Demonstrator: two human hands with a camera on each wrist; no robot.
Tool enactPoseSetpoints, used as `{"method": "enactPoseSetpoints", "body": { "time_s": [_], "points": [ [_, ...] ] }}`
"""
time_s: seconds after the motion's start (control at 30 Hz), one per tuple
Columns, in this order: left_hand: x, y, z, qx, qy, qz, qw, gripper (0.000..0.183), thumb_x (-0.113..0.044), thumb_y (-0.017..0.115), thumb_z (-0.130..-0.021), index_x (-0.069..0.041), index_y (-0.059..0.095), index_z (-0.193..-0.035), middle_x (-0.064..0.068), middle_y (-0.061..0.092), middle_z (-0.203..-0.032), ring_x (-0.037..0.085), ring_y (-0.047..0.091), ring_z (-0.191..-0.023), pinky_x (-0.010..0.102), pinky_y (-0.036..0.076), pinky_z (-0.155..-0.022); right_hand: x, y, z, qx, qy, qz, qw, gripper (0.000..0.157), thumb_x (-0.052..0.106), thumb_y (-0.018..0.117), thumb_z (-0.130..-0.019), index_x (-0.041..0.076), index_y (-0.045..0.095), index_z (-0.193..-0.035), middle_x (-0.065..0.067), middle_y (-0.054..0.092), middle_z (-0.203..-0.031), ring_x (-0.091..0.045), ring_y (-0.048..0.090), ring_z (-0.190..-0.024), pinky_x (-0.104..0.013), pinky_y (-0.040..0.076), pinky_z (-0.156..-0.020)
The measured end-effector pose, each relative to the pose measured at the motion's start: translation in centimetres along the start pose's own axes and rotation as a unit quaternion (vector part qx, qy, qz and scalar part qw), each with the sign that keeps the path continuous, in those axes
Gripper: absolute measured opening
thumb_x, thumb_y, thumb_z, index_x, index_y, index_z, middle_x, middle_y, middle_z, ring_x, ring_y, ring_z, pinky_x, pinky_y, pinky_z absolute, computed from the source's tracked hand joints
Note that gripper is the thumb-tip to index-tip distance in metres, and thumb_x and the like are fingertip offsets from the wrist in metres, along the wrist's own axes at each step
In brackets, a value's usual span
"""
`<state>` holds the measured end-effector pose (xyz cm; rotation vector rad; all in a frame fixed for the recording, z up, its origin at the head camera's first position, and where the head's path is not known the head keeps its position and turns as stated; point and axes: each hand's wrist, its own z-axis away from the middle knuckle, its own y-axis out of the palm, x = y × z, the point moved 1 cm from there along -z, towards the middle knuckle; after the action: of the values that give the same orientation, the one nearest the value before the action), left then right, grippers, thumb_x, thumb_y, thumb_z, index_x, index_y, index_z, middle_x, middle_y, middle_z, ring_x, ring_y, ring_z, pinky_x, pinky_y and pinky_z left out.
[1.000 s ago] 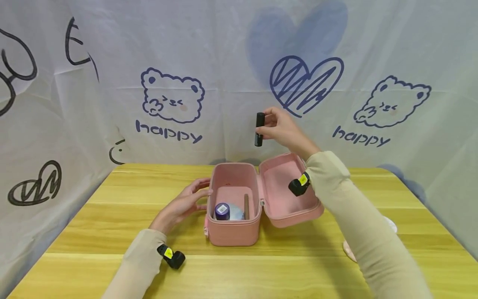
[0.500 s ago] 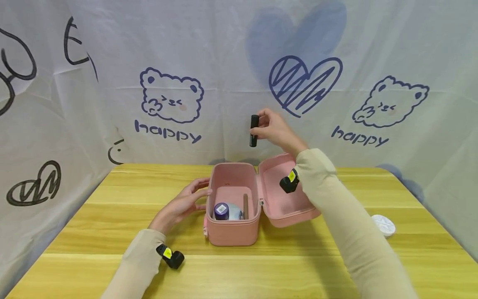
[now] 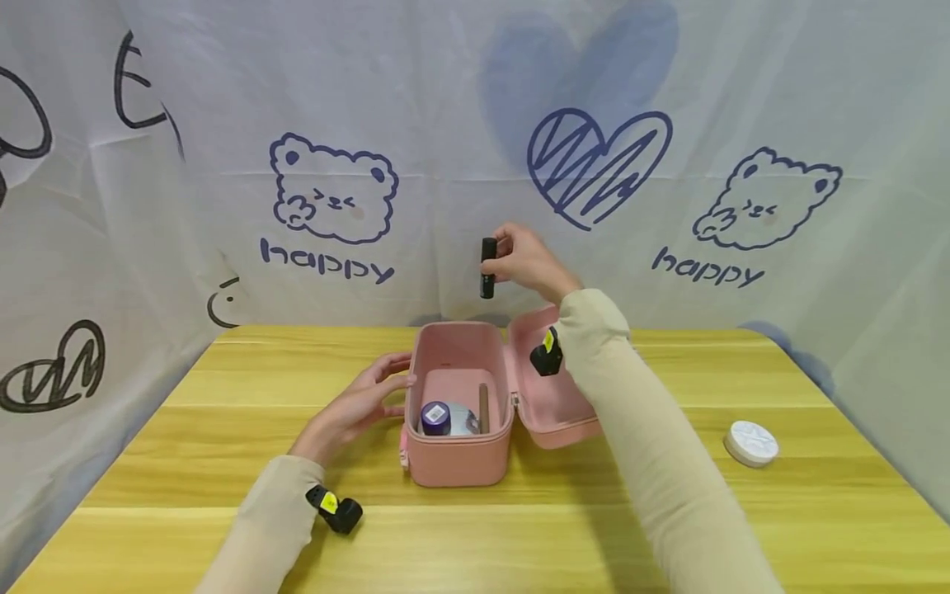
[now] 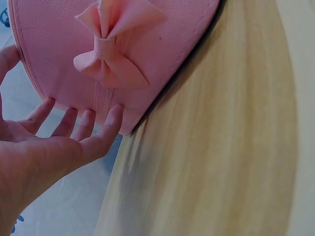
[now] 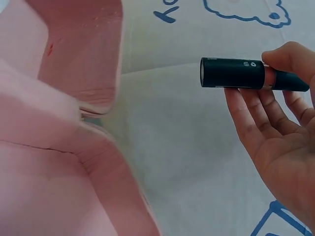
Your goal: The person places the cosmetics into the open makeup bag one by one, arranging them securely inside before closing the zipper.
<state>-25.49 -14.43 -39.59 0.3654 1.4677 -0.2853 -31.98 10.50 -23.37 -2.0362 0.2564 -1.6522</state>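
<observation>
My right hand (image 3: 525, 262) pinches a black lipstick tube (image 3: 487, 268) upright between thumb and fingers, above the back of a pink cosmetic case (image 3: 460, 466). In the right wrist view a reddish band shows round the lipstick tube (image 5: 231, 73). The case stands with its lid (image 3: 552, 404) swung out to the right. Inside lie a purple-lidded jar (image 3: 435, 418), a pale, shiny round thing (image 3: 462, 419) and a thin brown stick (image 3: 484, 408). Against the case's left side rests my left hand (image 3: 359, 404), fingertips spread near a pink bow (image 4: 103, 49).
A round white container (image 3: 751, 443) sits on the wooden table (image 3: 519, 536) at the right. Behind the table hangs a white cloth (image 3: 445, 99) with blue drawings. Each wrist wears a small black camera.
My right hand has carried the lipstick tube left and slightly down, over toward the case's open compartment. The round white container at the right has come out from behind the right sleeve. My left hand stays on the case.
</observation>
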Motion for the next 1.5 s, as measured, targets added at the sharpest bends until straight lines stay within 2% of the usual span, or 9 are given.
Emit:
{"method": "enactPoseSetpoints", "body": {
  "time_s": [0.23, 0.43, 0.53, 0.67, 0.73, 0.9, 1.07, 1.37, 1.5],
  "points": [
    [-0.1, -0.1, -0.1, -0.006, -0.003, -0.011, 0.9999, 0.063, -0.022, 0.057, -0.097, -0.006, 0.025, -0.149, 0.017, 0.023, -0.153, 0.038, 0.034, -0.133, 0.050, 0.045, -0.098, -0.7, 0.4, 0.0, 0.014, 0.003, 0.010, 1.000, 0.033, -0.002, 0.066, -0.085, -0.005, 0.046, -0.111, -0.016, 0.054, -0.098, -0.025, 0.057, -0.086, -0.035, 0.055, -0.082],
    [-0.1, -0.3, 0.0, -0.006, -0.006, -0.013, 0.9999, 0.062, -0.022, 0.057, -0.097, -0.006, 0.026, -0.149, 0.017, 0.023, -0.152, 0.038, 0.034, -0.133, 0.049, 0.045, -0.098, -1.2, 0.6, 0.0, 0.030, -0.003, 0.019, 0.999, 0.031, -0.002, 0.068, -0.083, -0.004, 0.049, -0.108, -0.014, 0.055, -0.092, -0.022, 0.057, -0.081, -0.041, 0.054, -0.085],
    [0.0, -0.4, 0.1, -0.007, -0.006, -0.015, 0.9999, 0.062, -0.023, 0.057, -0.098, -0.006, 0.026, -0.149, 0.017, 0.023, -0.152, 0.038, 0.033, -0.133, 0.049, 0.045, -0.098, -1.4, 0.8, 0.0, 0.038, -0.008, 0.048, 0.998, 0.031, -0.001, 0.071, -0.082, -0.003, 0.051, -0.105, -0.011, 0.055, -0.089, -0.021, 0.055, -0.082, -0.037, 0.052, -0.082],
    [0.0, -0.4, 0.3, -0.009, -0.006, -0.019, 0.9998, 0.063, -0.024, 0.057, -0.098, -0.007, 0.026, -0.149, 0.017, 0.023, -0.152, 0.038, 0.033, -0.134, 0.049, 0.044, -0.099, -1.6, 1.2, -0.1, 0.058, -0.010, 0.095, 0.994, 0.030, 0.003, 0.073, -0.081, -0.001, 0.054, -0.105, -0.011, 0.057, -0.094, -0.023, 0.054, -0.089, -0.032, 0.047, -0.080],
    [0.1, -0.4, 0.3, -0.010, -0.006, -0.019, 0.9998, 0.062, -0.024, 0.057, -0.098, -0.007, 0.026, -0.149, 0.017, 0.023, -0.152, 0.038, 0.033, -0.134, 0.049, 0.045, -0.099, -1.8, 1.4, -0.1, 0.070, -0.010, 0.099, 0.993, 0.030, 0.002, 0.072, -0.082, -0.002, 0.054, -0.106, -0.013, 0.059, -0.097, -0.025, 0.055, -0.092, -0.032, 0.047, -0.082],
    [0.0, -0.4, 0.3, -0.009, -0.007, -0.016, 0.9998, 0.062, -0.024, 0.056, -0.098, -0.007, 0.026, -0.149, 0.016, 0.023, -0.153, 0.038, 0.032, -0.134, 0.048, 0.045, -0.098, -2.2, 1.7, -0.1, 0.091, -0.001, 0.094, 0.991, 0.030, 0.000, 0.071, -0.083, -0.003, 0.053, -0.106, -0.015, 0.060, -0.094, -0.026, 0.056, -0.083, -0.033, 0.048, -0.076],
    [-0.1, -0.3, 0.2, -0.011, -0.007, -0.020, 0.9997, 0.061, -0.023, 0.055, -0.098, -0.007, 0.026, -0.150, 0.016, 0.023, -0.153, 0.038, 0.032, -0.134, 0.048, 0.046, -0.097, -2.6, 2.0, -0.1, 0.106, 0.000, 0.106, 0.989, 0.028, -0.001, 0.072, -0.081, -0.002, 0.053, -0.102, -0.013, 0.059, -0.089, -0.022, 0.055, -0.077, -0.029, 0.048, -0.070],
    [-0.2, -0.2, 0.1, -0.008, -0.002, -0.016, 0.9998, 0.062, -0.022, 0.056, -0.098, -0.006, 0.027, -0.149, 0.016, 0.024, -0.153, 0.037, 0.033, -0.134, 0.048, 0.046, -0.097, -3.5, 2.8, -0.1, 0.134, 0.010, 0.151, 0.979, 0.028, -0.002, 0.071, -0.082, -0.002, 0.052, -0.103, -0.013, 0.058, -0.093, -0.023, 0.055, -0.078, -0.034, 0.051, -0.074],
    [-0.2, -0.1, 0.1, -0.006, 0.001, -0.017, 0.9998, 0.059, -0.020, 0.054, -0.099, -0.006, 0.027, -0.149, 0.017, 0.024, -0.152, 0.038, 0.034, -0.133, 0.048, 0.046, -0.097, -3.9, 3.0, -0.2, 0.136, 0.011, 0.159, 0.978, 0.029, -0.003, 0.070, -0.082, -0.002, 0.051, -0.103, -0.014, 0.058, -0.095, -0.024, 0.056, -0.076, -0.032, 0.049, -0.070]
  ]
}}
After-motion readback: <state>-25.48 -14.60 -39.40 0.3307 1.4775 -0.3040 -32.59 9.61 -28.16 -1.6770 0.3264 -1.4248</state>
